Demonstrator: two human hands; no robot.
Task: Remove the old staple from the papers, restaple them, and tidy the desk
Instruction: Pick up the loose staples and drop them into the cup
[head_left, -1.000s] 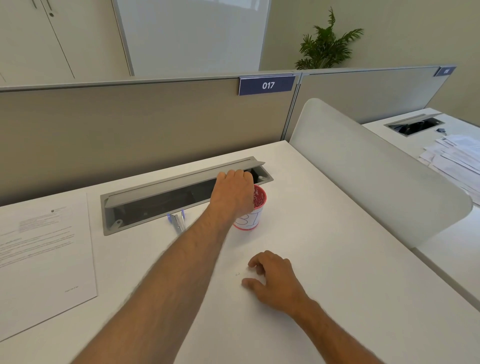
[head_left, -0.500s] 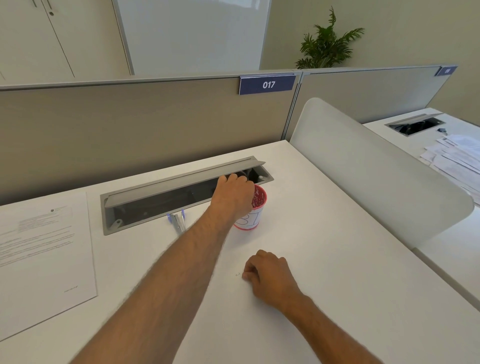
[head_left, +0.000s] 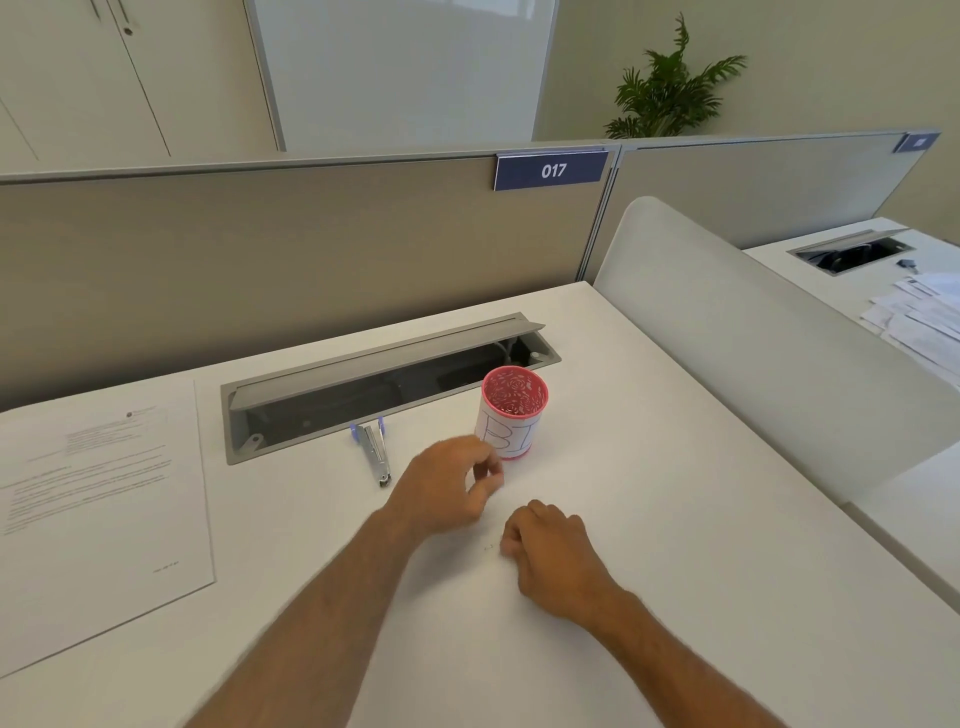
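We see both hands over the white desk (head_left: 675, 519). The left hand (head_left: 441, 493) hovers, fingers loosely curled, holding nothing. The right hand (head_left: 550, 556) rests curled; its contents cannot be told. The papers (head_left: 98, 509) lie well left of the left hand, the staple remover (head_left: 375, 452) and pink cup (head_left: 511, 413) just beyond it, before the beige partition (head_left: 260, 260).

The bench (head_left: 675, 545) is showing a smooth, matt white top that looks like laminate. The papers (head_left: 98, 499) are lying as plain matt white sheets with fine grey print. The staple remover (head_left: 375, 451) is gleaming as bright, polished metal with lilac plastic grips. The pink cup (head_left: 511, 413) is looking like pierced metal or plastic with a rose pattern, and a matt paper label is wrapping its lower part. The cable tray (head_left: 363, 374) is showing brushed grey metal. The partition (head_left: 260, 249) is appearing as matt beige cloth, framed in grey metal.
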